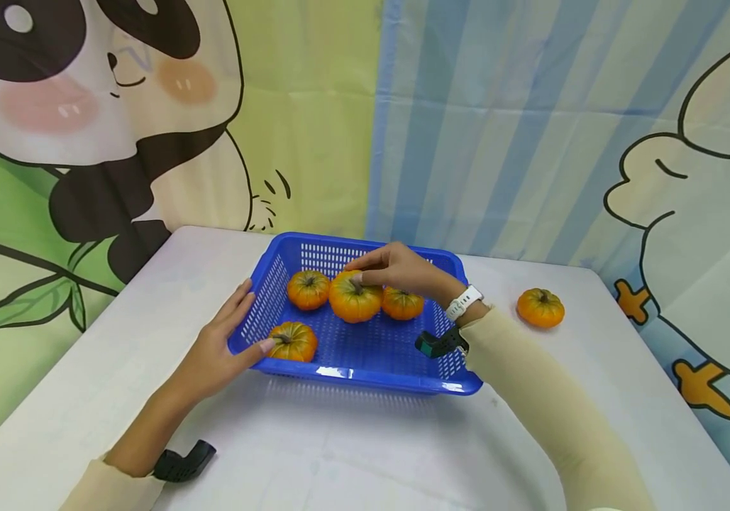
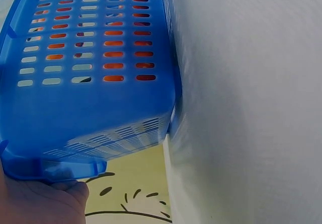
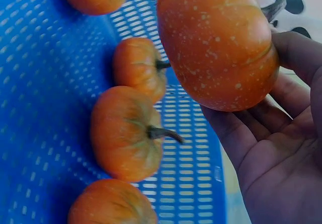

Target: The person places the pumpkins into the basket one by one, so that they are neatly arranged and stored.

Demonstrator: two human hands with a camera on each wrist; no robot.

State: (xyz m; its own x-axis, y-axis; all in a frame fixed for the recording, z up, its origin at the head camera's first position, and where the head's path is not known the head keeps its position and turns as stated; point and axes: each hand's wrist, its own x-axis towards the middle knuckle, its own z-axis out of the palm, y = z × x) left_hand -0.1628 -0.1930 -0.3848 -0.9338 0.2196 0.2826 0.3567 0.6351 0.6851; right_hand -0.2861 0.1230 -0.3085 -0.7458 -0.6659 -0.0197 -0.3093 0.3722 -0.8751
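A blue plastic basket (image 1: 365, 376) with slotted walls stands on the table, small orange pumpkins inside it. My right hand (image 1: 403, 270) holds one pumpkin (image 1: 355, 298) by its top, thumb near the stem, raised above the basket floor. Beneath and around it lie a pumpkin (image 1: 308, 289) at the back left, another (image 1: 403, 304) to the right and one (image 1: 294, 342) in the front left corner. In the right wrist view the held pumpkin (image 3: 221, 48) hangs beside several others. My left hand (image 1: 214, 348) rests against the basket's left rim, fingers fairly straight, thumb over the front corner.
One more pumpkin (image 1: 540, 308) sits on the white table (image 1: 365, 454), right of the basket. Behind the table hangs a cloth printed with a panda and stripes (image 1: 467, 142). The right forearm passes over the basket's right wall.
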